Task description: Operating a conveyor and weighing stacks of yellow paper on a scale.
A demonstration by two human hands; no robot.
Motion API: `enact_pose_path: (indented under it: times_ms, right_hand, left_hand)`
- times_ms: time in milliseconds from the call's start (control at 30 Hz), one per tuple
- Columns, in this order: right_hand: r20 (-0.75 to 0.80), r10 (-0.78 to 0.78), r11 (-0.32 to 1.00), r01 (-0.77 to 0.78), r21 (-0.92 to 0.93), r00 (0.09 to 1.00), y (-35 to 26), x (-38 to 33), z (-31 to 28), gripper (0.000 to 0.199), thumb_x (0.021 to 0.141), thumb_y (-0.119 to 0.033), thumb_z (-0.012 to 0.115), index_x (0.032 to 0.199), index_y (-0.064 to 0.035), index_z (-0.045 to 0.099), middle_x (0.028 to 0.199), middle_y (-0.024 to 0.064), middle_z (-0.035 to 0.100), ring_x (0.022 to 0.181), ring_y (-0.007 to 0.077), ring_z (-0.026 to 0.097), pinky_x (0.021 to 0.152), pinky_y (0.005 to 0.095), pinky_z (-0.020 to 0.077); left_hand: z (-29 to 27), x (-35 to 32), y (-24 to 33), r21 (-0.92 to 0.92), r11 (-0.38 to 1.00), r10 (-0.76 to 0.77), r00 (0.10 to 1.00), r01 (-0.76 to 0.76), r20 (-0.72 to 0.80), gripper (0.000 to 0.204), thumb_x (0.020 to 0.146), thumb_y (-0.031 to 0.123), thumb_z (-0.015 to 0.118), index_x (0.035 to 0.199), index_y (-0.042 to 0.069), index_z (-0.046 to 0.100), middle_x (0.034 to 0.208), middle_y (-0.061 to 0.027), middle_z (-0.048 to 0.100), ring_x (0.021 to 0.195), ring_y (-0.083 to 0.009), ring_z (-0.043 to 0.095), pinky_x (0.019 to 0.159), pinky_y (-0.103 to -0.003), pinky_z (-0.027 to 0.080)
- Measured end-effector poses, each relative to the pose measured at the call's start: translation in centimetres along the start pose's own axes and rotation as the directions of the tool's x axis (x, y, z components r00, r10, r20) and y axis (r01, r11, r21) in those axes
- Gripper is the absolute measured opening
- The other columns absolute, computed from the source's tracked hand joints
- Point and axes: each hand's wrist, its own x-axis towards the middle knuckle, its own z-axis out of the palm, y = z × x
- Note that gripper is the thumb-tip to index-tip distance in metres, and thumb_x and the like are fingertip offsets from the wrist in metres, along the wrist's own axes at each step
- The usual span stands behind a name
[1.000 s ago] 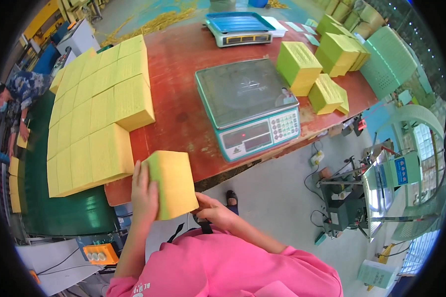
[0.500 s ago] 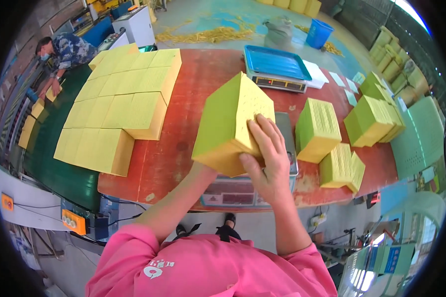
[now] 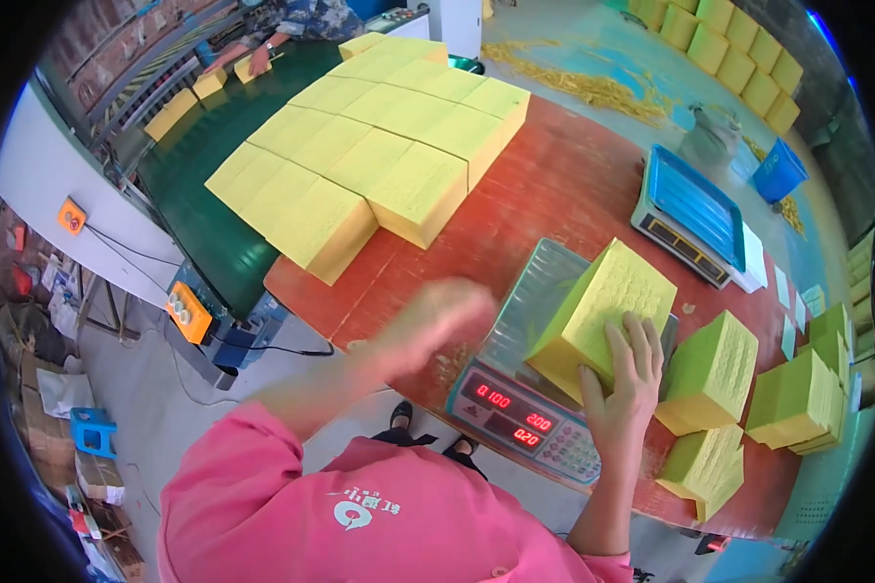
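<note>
A thick stack of yellow paper (image 3: 612,301) stands tilted at the right side of the electronic scale (image 3: 520,423), whose red digits are lit. My right hand (image 3: 627,374) grips the stack's near right side, thumb and fingers spread over its rough cut edges. To the left of the scale, my left hand (image 3: 452,316) hangs over the red table, apart from the stack. Motion blurs its fingers, so their shape cannot be made out. More yellow paper stacks (image 3: 705,374) stand to the right of my right hand.
Rows of yellow paper blocks (image 3: 389,126) cover the table's left part beside a green conveyor belt (image 3: 204,223). A second scale with a blue tray (image 3: 695,204) sits at the back right of the red table (image 3: 554,165). Across the belt, a co-worker's hand (image 3: 258,60) touches a yellow piece.
The yellow stack has come down onto the scale from mid-air. My left hand has let go and moved away left. The view has turned left, and the scale's display is now lit.
</note>
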Motion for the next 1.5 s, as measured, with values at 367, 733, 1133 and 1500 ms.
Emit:
enact_pose_path:
  times_ms: [367,733,1133,1500]
  right_hand:
    - [-0.152,0.047,0.999,-0.049,-0.005,0.987,-8.4,-1.4,-0.6,0.059,0.070,-0.001,0.071,0.127,-0.0045,0.058,0.140,0.0183,0.051,0.135,0.0443,0.040,0.111,0.0532,0.0326]
    - [0.099,-0.049,0.950,0.016,0.313,0.994,-13.0,3.5,16.4,0.049,0.084,-0.016,0.068,0.128,-0.0013,0.056,0.127,0.0225,0.059,0.121,0.0411,0.054,0.100,0.0463,0.0436]
    - [0.493,0.228,0.901,-0.374,0.220,0.840,-18.8,-4.1,17.6,0.057,0.089,-0.038,0.063,0.131,-0.0005,0.051,0.110,0.0237,0.066,0.100,0.0416,0.064,0.086,0.0469,0.0501]
    - [0.556,0.179,0.825,-0.432,0.365,0.812,-21.2,-7.5,16.5,0.062,0.092,-0.042,0.061,0.132,0.0041,0.048,0.110,0.0274,0.063,0.099,0.0387,0.065,0.085,0.0436,0.0526]
  left_hand:
    - [-17.6,13.2,1.6,0.949,0.002,0.413,0.864,0.316,-0.288,0.108,0.073,0.073,0.064,0.146,-0.001,0.036,0.153,-0.0258,0.031,0.146,-0.0398,0.021,0.117,-0.055,0.018]
    - [-13.6,-1.2,0.4,0.672,-0.056,0.136,0.661,-0.739,0.738,0.085,0.070,0.050,0.076,0.137,0.004,0.050,0.150,-0.0253,0.034,0.146,-0.0390,0.023,0.116,-0.061,0.019]
    - [-17.8,-17.4,-14.1,-0.536,0.788,-0.428,0.895,0.303,-0.124,0.069,0.094,0.045,0.062,0.146,0.006,0.037,0.141,-0.0138,0.049,0.129,-0.0251,0.048,0.107,-0.041,0.038]
    - [-13.7,-19.2,-9.4,-0.281,0.960,-0.048,0.985,0.000,-0.167,0.068,0.089,0.030,0.059,0.146,0.006,0.032,0.138,-0.0143,0.048,0.127,-0.0266,0.050,0.106,-0.041,0.042]
